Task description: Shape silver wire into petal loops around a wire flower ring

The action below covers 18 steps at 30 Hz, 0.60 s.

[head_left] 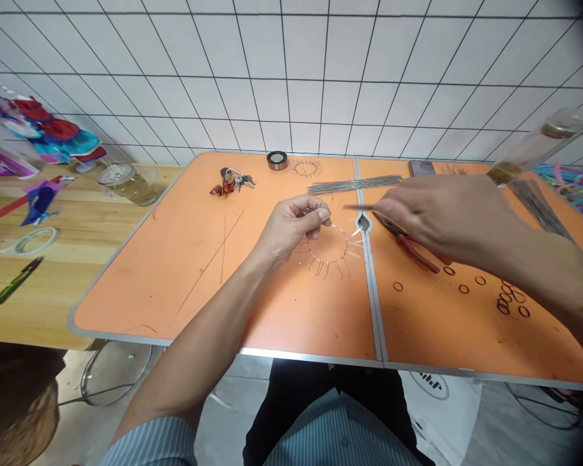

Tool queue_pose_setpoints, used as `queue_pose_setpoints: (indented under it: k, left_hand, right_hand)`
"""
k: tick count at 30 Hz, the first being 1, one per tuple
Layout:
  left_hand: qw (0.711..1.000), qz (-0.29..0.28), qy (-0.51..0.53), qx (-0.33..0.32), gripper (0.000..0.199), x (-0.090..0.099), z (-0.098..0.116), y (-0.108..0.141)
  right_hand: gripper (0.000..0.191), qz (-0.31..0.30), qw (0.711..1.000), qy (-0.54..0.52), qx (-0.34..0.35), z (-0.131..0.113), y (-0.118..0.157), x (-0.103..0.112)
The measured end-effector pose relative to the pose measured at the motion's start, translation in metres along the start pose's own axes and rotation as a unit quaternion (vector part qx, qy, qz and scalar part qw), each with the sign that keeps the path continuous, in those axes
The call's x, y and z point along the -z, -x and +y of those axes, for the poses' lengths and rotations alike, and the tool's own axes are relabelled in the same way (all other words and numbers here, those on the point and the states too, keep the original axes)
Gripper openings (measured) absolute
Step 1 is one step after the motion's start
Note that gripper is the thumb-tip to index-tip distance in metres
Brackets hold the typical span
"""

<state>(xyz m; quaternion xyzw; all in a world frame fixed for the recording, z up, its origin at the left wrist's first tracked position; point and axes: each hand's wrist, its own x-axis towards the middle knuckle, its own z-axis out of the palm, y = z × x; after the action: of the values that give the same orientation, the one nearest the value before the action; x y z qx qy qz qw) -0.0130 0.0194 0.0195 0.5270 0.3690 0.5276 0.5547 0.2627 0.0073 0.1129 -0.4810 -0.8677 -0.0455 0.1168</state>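
My left hand (298, 223) pinches the upper left of a thin wire ring (346, 244) just above the orange table. Small wire loops stick out around the ring's edge. Closed and slightly blurred, my right hand (447, 207) is to the right of the ring. From its fingertips a thin dark strip (357, 207) points left; its kind is not clear. Below that hand lie pliers (415, 252) with red handles, partly hidden by it. Behind the hands rests a bundle of straight wires (340, 186).
A tape roll (276, 160), another wire ring (306, 169) and keys (240, 180) lie toward the back. Several small dark rings (463, 289) are scattered at right. A glass jar (126, 183) stands left, near a green pen-like cutter (17, 281). The tiled wall (301, 58) borders the table.
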Motion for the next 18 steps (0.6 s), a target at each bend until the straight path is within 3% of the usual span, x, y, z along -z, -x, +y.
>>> queue_pose_setpoints:
  k: [2,4,6,10,13,16,18]
  left_hand:
    - [0.998,0.06,0.007,0.004,0.034,0.004,-0.001,-0.004]
    - [0.995,0.099,0.021,0.019,0.035,0.008,-0.004,-0.007]
    - [0.993,0.111,0.03,0.03,0.035,0.009,-0.007,-0.009]
    - [0.993,0.108,0.033,0.041,0.034,0.005,-0.01,-0.007]
    - [0.993,0.101,0.033,0.045,0.034,0.003,-0.01,-0.004]
    - [0.994,0.093,0.027,0.048,0.033,0.002,-0.011,-0.003]
    - [0.995,0.082,0.021,0.052,0.032,0.001,-0.014,-0.002]
  right_hand:
    - [0.058,0.028,0.996,0.047,-0.074,0.007,0.014,-0.01]
    - [0.054,-0.057,0.992,0.066,-0.094,0.007,0.028,-0.033]
    - [0.048,-0.117,0.988,0.064,-0.073,-0.003,0.039,-0.063]
    - [0.051,-0.114,0.991,0.075,0.016,-0.029,0.047,-0.104]
    - [0.042,-0.098,0.995,0.004,0.025,-0.029,0.044,-0.105]
    - [0.037,-0.027,0.987,-0.132,-0.083,-0.014,0.035,-0.09]
    - [0.042,0.049,0.948,-0.27,-0.159,-0.009,0.026,-0.082]
